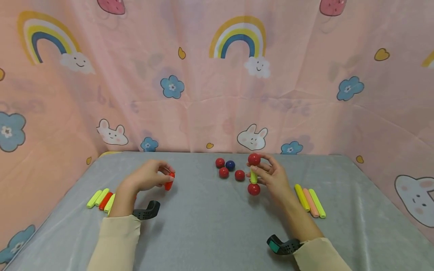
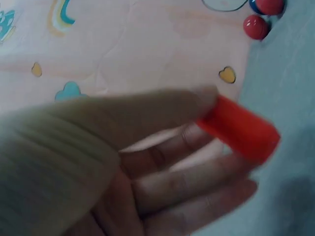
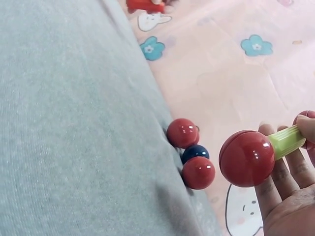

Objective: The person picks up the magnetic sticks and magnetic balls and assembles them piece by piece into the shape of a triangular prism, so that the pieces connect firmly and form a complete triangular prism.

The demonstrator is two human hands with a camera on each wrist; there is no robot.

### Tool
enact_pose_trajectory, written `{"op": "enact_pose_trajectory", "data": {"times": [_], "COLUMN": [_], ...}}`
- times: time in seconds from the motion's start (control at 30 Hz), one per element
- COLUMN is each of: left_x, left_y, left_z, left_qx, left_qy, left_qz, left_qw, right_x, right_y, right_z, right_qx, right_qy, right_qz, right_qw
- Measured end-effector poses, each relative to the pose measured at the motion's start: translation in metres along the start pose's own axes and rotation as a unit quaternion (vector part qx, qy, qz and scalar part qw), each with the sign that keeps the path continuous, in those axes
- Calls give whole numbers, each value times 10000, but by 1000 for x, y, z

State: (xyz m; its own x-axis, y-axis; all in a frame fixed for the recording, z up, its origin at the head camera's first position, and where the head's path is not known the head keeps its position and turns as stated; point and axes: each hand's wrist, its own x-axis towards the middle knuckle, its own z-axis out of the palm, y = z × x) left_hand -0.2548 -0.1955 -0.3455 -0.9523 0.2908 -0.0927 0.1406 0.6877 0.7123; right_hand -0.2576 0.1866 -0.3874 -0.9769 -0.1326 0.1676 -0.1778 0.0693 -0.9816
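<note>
On the left, my left hand (image 1: 148, 176) pinches a short red stick (image 1: 170, 181) above the table; its thumb presses one end in the left wrist view, where the red stick (image 2: 241, 129) looks slightly blurred. Farther right, my right hand (image 1: 275, 180) holds a yellow-green stick (image 1: 253, 176) between thumb and fingers. That stick stands nearly upright, with one red ball (image 1: 254, 159) on its top end and another red ball (image 1: 253, 189) at its bottom end. The right wrist view shows the nearer red ball (image 3: 247, 158) joined to the ridged stick.
Three loose red balls (image 1: 223, 172) and a blue ball (image 1: 230, 165) lie near the back of the grey table (image 1: 203, 226). Several yellow-green sticks (image 1: 93, 198) and a red stick (image 1: 106, 201) lie left. Yellow (image 1: 302, 197), pink (image 1: 310, 203) and yellow-green (image 1: 317, 203) sticks lie right.
</note>
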Motion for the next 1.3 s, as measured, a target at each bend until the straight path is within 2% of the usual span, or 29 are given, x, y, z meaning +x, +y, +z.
{"op": "enact_pose_trajectory", "data": {"times": [0.13, 0.27, 0.4, 0.63, 0.87, 1.03, 1.3], "left_x": [7, 14, 19, 27, 35, 37, 40], "left_y": [11, 25, 40, 61, 69, 70, 71], "left_z": [11, 26, 43, 71, 98, 109, 117], "left_qx": [-133, 28, -62, -336, -643, -872, -775], "left_qy": [-208, -440, -478, -115, 534, 925, 903], "left_qz": [275, 641, 862, 1270, 1202, 1243, 1311], "left_qw": [9993, 9970, 9951, 9913, 9892, 9841, 9842], "right_x": [0, -1, -2, 0, -1, -1, -2], "right_y": [0, -1, -3, 0, 10, 16, 25], "right_z": [1, 3, 6, 14, 26, 30, 32], "right_qx": [-212, -372, -351, -246, -85, -100, -223], "right_qy": [-6, -48, -172, -260, -454, -509, -542], "right_qz": [-141, -241, -248, -154, -11, 21, 29], "right_qw": [9997, 9990, 9989, 9992, 9989, 9987, 9983]}}
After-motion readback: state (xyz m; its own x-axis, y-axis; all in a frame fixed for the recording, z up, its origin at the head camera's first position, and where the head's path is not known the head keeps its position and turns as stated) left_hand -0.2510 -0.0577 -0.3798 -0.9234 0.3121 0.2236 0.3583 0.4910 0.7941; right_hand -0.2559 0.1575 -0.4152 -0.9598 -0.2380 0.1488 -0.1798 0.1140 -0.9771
